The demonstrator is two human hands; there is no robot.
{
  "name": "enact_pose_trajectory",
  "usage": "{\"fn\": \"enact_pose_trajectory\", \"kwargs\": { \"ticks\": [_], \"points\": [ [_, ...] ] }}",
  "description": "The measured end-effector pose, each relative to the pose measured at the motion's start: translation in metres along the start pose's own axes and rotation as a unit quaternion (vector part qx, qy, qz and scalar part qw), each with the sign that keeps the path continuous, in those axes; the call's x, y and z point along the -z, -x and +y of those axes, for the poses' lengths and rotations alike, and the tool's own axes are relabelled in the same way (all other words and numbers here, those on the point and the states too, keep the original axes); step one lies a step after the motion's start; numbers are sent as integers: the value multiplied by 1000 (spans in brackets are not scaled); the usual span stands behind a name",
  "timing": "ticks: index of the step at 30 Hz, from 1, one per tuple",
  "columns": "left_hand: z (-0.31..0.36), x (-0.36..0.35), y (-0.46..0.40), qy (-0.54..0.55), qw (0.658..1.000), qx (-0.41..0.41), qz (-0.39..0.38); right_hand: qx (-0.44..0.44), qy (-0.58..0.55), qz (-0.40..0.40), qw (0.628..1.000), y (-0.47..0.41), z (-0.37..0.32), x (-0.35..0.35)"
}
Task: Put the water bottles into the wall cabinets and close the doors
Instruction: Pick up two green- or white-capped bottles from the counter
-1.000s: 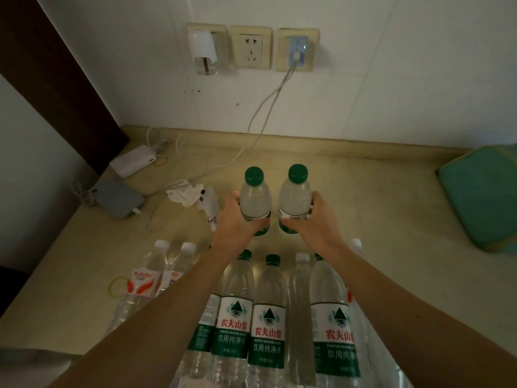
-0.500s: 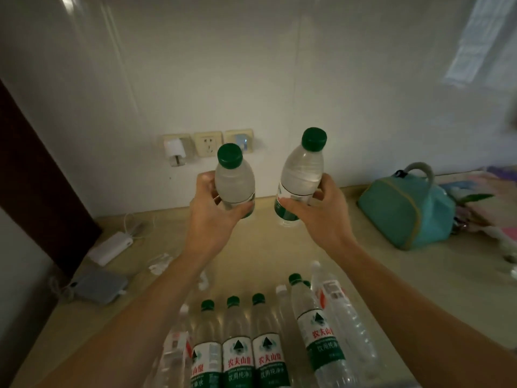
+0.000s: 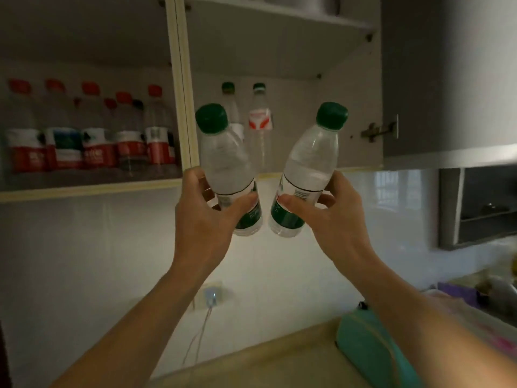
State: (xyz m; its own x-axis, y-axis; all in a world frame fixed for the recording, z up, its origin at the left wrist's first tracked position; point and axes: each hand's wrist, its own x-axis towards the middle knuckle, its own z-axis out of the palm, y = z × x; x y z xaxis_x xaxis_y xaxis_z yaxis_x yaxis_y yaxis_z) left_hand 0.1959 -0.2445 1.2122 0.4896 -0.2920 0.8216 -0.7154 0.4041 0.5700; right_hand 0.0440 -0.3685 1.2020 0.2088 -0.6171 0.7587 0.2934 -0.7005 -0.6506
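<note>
My left hand (image 3: 205,217) grips a small green-capped water bottle (image 3: 223,161) by its lower half, tilted slightly left. My right hand (image 3: 330,217) holds a second green-capped bottle (image 3: 307,163), leaning right. Both are raised just below and in front of the open right-hand wall cabinet (image 3: 279,51). Two bottles (image 3: 258,121) stand at the back of that cabinet's lower shelf. The left cabinet compartment (image 3: 84,180) holds several red-capped, red-labelled bottles (image 3: 92,135).
The right cabinet's grey door (image 3: 447,79) is swung open at the right, its hinge (image 3: 377,131) visible. A vertical divider (image 3: 181,93) separates the compartments. Below are the tiled wall, a socket with charger (image 3: 209,296), the beige counter (image 3: 265,365) and a teal bag (image 3: 372,348).
Both hands have lifted the two bottles from the counter up to the cabinet's level. My view has tilted upward, so the bottles lying on the counter have left the frame.
</note>
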Motion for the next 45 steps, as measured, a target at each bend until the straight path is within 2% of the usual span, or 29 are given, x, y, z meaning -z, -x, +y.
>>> {"fn": "enact_pose_trajectory", "kwargs": {
  "ticks": [7,10,16,20,25,31,36,40,45],
  "points": [
    [51,-43,-92,-4,999,-47,17,30,-24,38,999,-102,-22,23],
    [55,-58,-128,-12,1000,2,8,4,-47,22,999,-142,-23,24],
    [40,-82,-164,-37,993,106,-20,-76,-80,-59,992,-198,-3,18],
    [31,-91,-171,-29,991,130,-31,-100,-75,-88,988,-219,15,11],
    [22,-93,-180,-59,988,131,-57,-92,-73,-113,987,-237,31,8],
    [-2,-85,-179,-131,984,95,-76,-27,-9,-152,988,-241,50,6],
    [-14,-79,-179,-244,968,31,-45,-30,31,-173,984,-246,57,8],
    [-27,-87,-178,-132,985,98,-61,-49,28,-192,980,-246,69,6],
    [-38,-101,-181,-120,986,95,-64,-56,49,-181,981,-248,84,-5]
  ]
}}
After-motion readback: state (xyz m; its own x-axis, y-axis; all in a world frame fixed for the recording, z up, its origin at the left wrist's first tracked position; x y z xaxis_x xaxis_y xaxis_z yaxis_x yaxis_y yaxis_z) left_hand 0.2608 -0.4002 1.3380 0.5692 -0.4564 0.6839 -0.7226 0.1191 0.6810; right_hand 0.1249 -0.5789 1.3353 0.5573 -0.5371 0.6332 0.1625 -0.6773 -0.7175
